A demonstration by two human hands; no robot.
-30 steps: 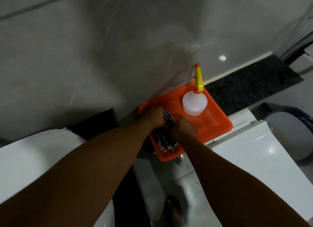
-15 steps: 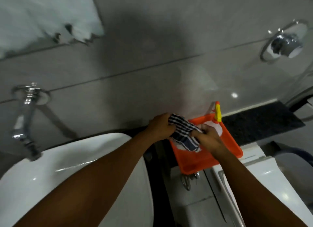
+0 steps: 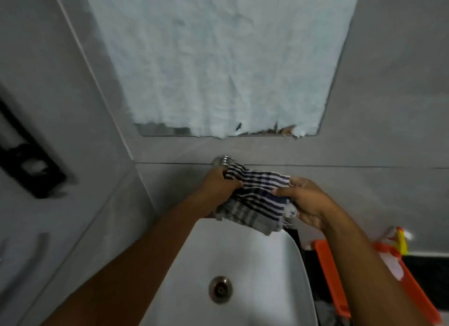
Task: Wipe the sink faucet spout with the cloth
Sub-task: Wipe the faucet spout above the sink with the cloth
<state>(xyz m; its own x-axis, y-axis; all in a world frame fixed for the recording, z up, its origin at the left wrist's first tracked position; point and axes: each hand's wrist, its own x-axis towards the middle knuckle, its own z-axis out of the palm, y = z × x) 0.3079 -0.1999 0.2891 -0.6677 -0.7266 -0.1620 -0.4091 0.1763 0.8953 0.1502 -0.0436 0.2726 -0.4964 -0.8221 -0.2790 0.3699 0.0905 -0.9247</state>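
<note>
Cloth [image 3: 257,194] now up from the orange tray [image 3: 332,277], frame centre; left hand [image 3: 218,184] and right hand [image 3: 306,201] fingers clamped on it, over the faucet [image 3: 222,161]. Wipe can start.

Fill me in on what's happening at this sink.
A person is standing over a white ceramic sink basin, holding a dark-and-white striped cloth stretched between both hands. The left hand grips one end close to the round chrome faucet base on the grey wall; the right hand pinches the other end. The spout itself is hidden behind the cloth and hands, so whether wiping has begun cannot be told. An orange plastic tray sits off to the right.
</note>
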